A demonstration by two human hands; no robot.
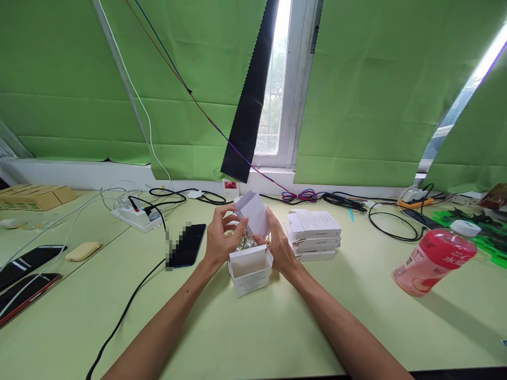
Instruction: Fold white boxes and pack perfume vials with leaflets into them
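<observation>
Between my two hands is a small white cardboard box (254,215), tilted and raised off the table. My left hand (222,236) grips it from the left, fingers behind and thumb on the near face. On the other side my right hand (279,241) closes on its right edge. Directly below and nearer to me stands another white box (251,278), its top open and its inside visible. Small shiny metallic pieces (247,241) show behind that box, partly hidden by my hands; their kind is unclear. Right of my right hand lies a stack of flat white boxes (314,227).
A dark phone (189,245) lies left of my hands, and a black cable (130,303) runs past it. A pink drink bottle (435,258) stands at the right. At the back are a power strip (137,215) and coiled wires (344,201). More phones (29,259) lie far left.
</observation>
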